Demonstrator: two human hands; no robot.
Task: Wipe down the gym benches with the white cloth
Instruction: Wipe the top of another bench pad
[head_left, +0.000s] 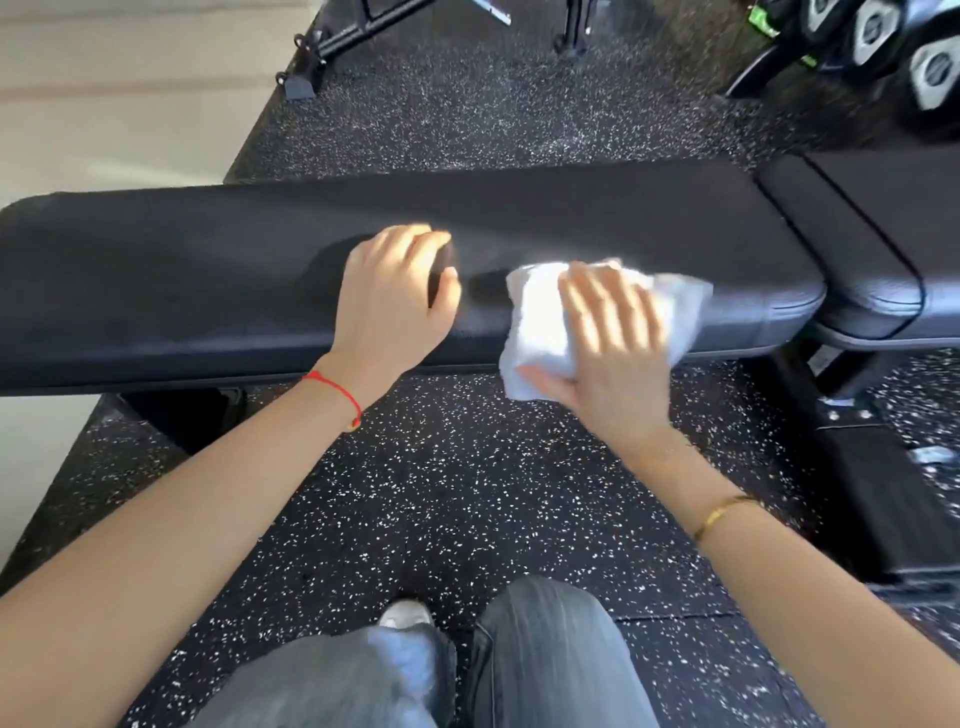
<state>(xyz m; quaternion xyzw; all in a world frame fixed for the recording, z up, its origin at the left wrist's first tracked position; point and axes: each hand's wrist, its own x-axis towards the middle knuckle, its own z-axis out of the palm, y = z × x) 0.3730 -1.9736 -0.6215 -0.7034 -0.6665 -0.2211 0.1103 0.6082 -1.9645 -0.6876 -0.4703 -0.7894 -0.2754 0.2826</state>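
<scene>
Across mid-frame, lying left to right: one long black bench pad (208, 270), a second padded bench section (872, 244) butting up at its right end. Two bare hands resting on the long pad. Left hand (389, 296) pressing down near the pad's centre, fingers curled under at the knuckles, gripping nothing visible. Right hand (618, 332) lying flat over one white cloth (540, 322), fingers fairly straight and a bit spread, blurred; thumb tucking against the cloth's near edge. Cloth sitting on the right part of the long pad, crumpled, one corner draping over the near edge, another poking out right of the fingers. One red string bracelet (337, 392) circling the left wrist, one gold bracelet (722, 514) sitting on the right forearm. Two legs in grey jeans (545, 660) showing at bottom, one pale shoe tip (405, 613) peeking out between them. Black speckled rubber floor (467, 493) running under everything. Three dumbbell ends (930, 73) showing top right, blurred; black frame feet (306, 67) standing top left.
</scene>
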